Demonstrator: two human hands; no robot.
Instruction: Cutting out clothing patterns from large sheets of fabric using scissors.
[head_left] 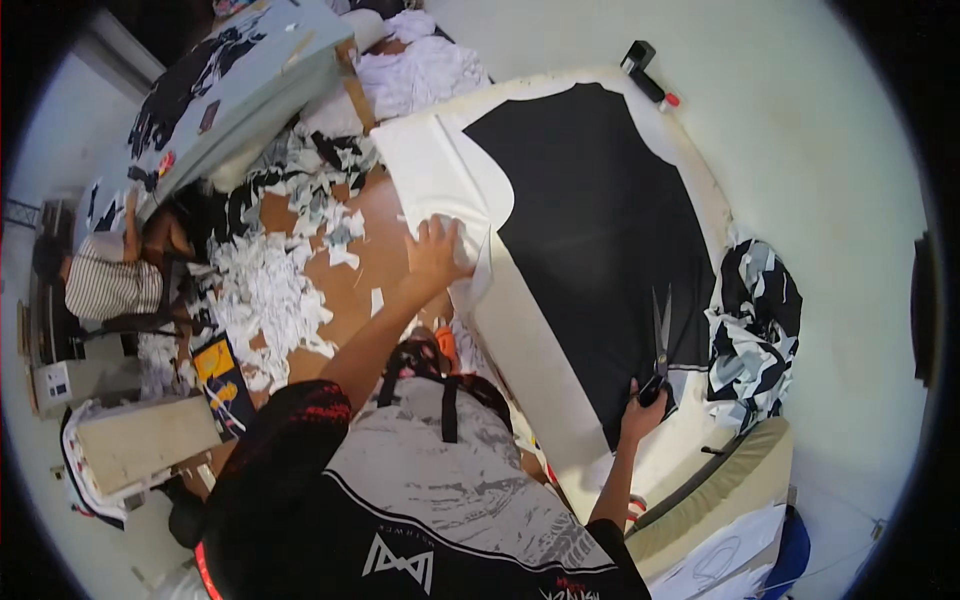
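We have a black cloth piece (600, 220) spread on the counter (702, 185), scissors (661, 350) at its lower right.
We judge this to be a pause in cutting and arranging fabric; a next move would call for smoothing the layers before bringing the blades to an edge. The black piece is matte and smooth, with curved and angled edges; the white cloth (430, 160) beside it looks slightly glossy and creased. Our left hand (437, 255) has its fingers spread over the white cloth, though we cannot tell whether the thumb pinches it. Our right hand (645, 408) has its fingers wrapped around the scissors' dark handles, the slim metal blades slightly apart. Crumpled black-and-white scraps (752, 340) heap beyond; ragged white offcuts (262, 300) litter the brown floor (345, 275).
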